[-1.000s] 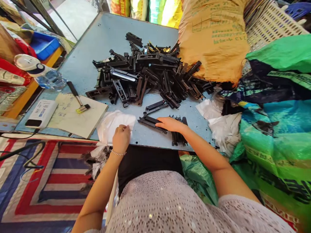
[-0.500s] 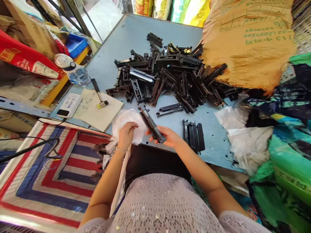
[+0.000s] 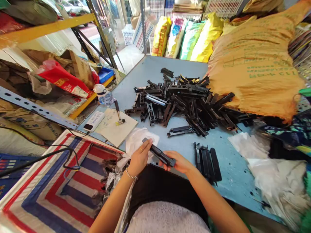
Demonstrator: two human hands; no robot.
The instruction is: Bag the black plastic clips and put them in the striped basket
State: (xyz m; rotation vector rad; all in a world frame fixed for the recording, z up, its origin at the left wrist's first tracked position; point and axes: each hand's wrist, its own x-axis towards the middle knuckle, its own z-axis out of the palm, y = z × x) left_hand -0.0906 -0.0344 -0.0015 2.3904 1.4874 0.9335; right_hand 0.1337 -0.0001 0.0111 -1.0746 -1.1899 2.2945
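A long black hardware part [image 3: 160,154], with a slim body and wider ends, is held slantwise above the table's front edge. My right hand [image 3: 177,161] is closed around its near end. At the far end, my left hand [image 3: 140,158] has its fingers closed on the part. Crumpled thin white plastic bags [image 3: 136,139] lie just behind my left hand. To the right of my right hand, several similar black parts lie side by side in a row [image 3: 207,161]. Beyond both hands, many more form a jumbled pile [image 3: 179,97].
On the blue table [image 3: 191,66], a hammer [image 3: 119,113] rests on a written-on cardboard sheet [image 3: 121,131]. A white device [image 3: 94,121] and a water bottle [image 3: 104,95] sit at left. A large orange sack [image 3: 252,64] stands right. A striped-lined bin [image 3: 63,181] is below left.
My left hand has gone from beside the black part to gripping its far end. My right hand keeps its hold. The head view has tilted up, showing more of the background.
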